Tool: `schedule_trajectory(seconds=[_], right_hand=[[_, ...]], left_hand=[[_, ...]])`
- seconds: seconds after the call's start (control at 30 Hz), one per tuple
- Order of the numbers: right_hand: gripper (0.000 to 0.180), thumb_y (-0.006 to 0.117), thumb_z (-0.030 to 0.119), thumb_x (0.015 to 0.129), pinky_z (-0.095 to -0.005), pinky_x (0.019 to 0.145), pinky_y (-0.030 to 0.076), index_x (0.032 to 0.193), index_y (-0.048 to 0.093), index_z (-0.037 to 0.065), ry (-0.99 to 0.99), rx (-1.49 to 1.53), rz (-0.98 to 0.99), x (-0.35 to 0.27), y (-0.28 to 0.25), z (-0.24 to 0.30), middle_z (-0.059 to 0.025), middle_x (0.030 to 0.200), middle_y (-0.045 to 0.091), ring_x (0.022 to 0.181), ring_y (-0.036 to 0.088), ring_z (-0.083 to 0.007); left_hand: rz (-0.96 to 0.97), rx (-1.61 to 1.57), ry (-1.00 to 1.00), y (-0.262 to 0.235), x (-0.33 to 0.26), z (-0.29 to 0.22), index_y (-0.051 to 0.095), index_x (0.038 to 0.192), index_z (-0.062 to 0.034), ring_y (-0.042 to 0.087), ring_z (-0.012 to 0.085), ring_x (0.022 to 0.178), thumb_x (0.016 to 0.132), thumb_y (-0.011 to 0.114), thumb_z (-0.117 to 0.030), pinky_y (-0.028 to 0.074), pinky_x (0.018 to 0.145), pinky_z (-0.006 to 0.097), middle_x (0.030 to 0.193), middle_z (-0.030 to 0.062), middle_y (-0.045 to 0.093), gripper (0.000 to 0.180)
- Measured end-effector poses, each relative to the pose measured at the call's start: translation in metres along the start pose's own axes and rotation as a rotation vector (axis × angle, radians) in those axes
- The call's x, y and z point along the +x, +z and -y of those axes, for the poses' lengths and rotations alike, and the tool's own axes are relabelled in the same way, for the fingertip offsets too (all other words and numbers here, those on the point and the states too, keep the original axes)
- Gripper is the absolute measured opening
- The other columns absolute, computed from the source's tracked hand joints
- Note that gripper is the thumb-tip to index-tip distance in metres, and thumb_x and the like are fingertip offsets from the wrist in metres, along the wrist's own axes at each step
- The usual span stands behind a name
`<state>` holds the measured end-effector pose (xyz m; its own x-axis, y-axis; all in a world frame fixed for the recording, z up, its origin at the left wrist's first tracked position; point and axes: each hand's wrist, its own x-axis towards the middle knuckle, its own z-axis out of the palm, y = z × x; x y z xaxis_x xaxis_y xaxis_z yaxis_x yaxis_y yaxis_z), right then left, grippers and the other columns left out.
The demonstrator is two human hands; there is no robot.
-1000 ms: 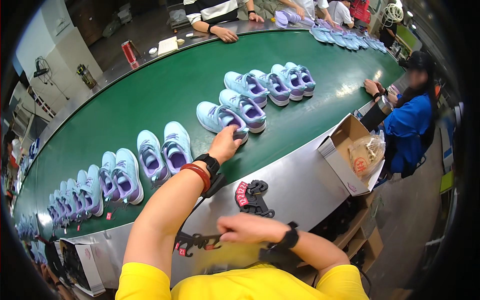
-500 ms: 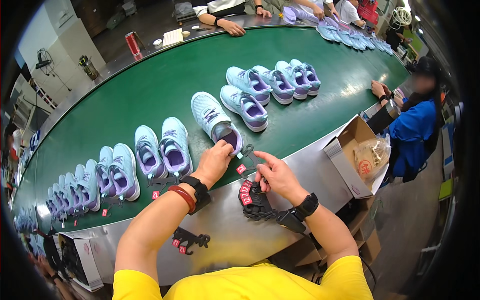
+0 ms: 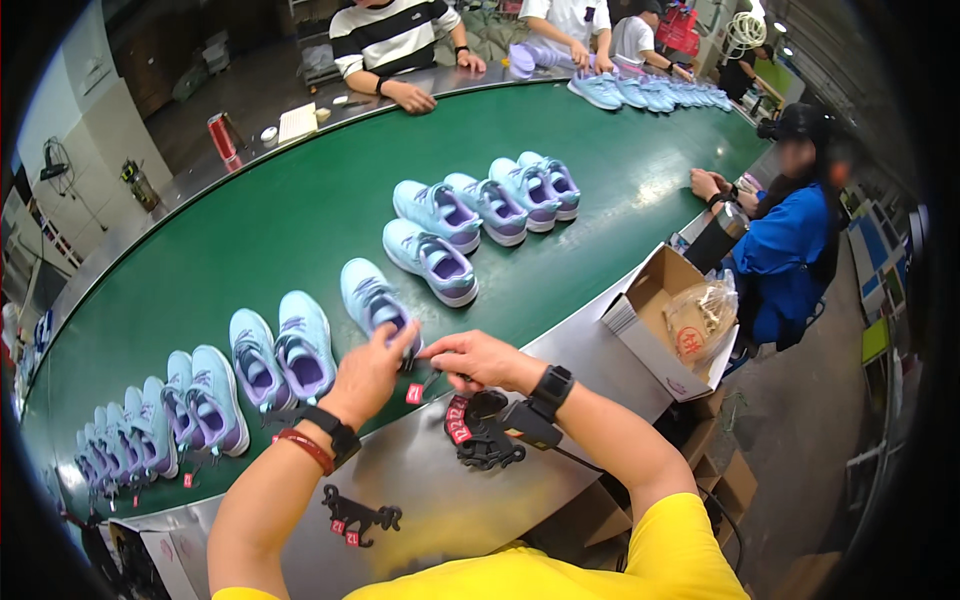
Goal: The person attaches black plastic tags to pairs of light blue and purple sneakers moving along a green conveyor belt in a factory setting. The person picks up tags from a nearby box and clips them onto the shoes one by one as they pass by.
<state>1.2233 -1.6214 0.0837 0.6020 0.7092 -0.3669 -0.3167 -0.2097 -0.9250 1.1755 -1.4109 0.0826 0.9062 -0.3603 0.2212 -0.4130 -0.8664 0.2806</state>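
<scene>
A: Whereas a moment ago the right hand (image 3: 478, 357) was down over the heap of black hangers with red tags (image 3: 482, 432) at the near edge of the steel tabletop (image 3: 440, 500), it has now come up to meet the left hand (image 3: 368, 368) at the light-blue shoe (image 3: 375, 303) on the near edge of the green belt (image 3: 300, 215).

B: And the shoe itself?

A: It has been drawn out of its pair toward the belt's near edge, heel toward the person. The left grip is closed on the heel. The right fingers are pinched together on something small beside it, and a red tag (image 3: 414, 394) hangs just below. So tagging looks to be in hand on this shoe.

B: What can't you make out?

A: What exactly the right fingers pinch; it is too small. The shoe's heel is covered by the left hand. The black tool (image 3: 515, 420) under the right wrist is partly hidden, and the far-left shoes blur into the picture's rim.
</scene>
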Motion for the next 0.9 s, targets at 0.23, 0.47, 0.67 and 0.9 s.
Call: schedule_trajectory(seconds=[0.23, 0.47, 0.67, 0.9], right_hand=[[0.052, 0.068, 0.008, 0.075, -0.0427, 0.087, 0.045, 0.122, 0.047, 0.005, -0.717, -1.06, -0.719, 0.035, -0.043, 0.018, -0.0152, 0.116, 0.05, 0.105, 0.05, -0.036], [0.025, 0.063, 0.008, 0.074, -0.04, 0.087, 0.046, 0.098, 0.064, 0.007, -0.504, -1.328, -0.458, 0.05, -0.077, 0.018, -0.0099, 0.12, 0.052, 0.104, 0.053, -0.0328], [0.022, 0.068, 0.023, 0.078, -0.0403, 0.078, 0.047, 0.093, 0.063, 0.008, -0.555, -1.153, -0.157, 0.041, -0.045, 0.004, -0.0084, 0.103, 0.058, 0.093, 0.058, -0.0316], [0.024, 0.069, 0.03, 0.078, -0.042, 0.071, 0.046, 0.084, 0.059, 0.009, -0.684, -1.433, -0.229, 0.04, -0.038, 0.009, -0.0081, 0.085, 0.056, 0.083, 0.057, -0.0302]], left_hand=[[0.067, 0.15, 0.013, 0.004, -0.01, 0.005, 0.055, 0.106, -0.0107, 0.062, 0.0362, 0.067, 0.087, 0.054, -0.02, 0.05, 0.058, 0.046, 0.087, 0.0154, 0.056, 0.021], [0.073, 0.082, -0.13, -0.003, -0.012, 0.004, 0.059, 0.112, -0.0124, 0.062, 0.0388, 0.07, 0.087, 0.049, -0.012, 0.049, 0.062, 0.048, 0.079, 0.0194, 0.06, 0.026], [0.096, -0.125, -0.229, 0.006, -0.01, 0.012, 0.063, 0.113, -0.0089, 0.062, 0.0411, 0.078, 0.084, 0.052, -0.008, 0.048, 0.07, 0.049, 0.083, 0.0243, 0.064, 0.031], [0.153, -0.14, -0.314, 0.001, -0.008, 0.007, 0.064, 0.111, -0.0099, 0.063, 0.0396, 0.083, 0.086, 0.049, -0.01, 0.049, 0.075, 0.048, 0.089, 0.0226, 0.065, 0.03]])
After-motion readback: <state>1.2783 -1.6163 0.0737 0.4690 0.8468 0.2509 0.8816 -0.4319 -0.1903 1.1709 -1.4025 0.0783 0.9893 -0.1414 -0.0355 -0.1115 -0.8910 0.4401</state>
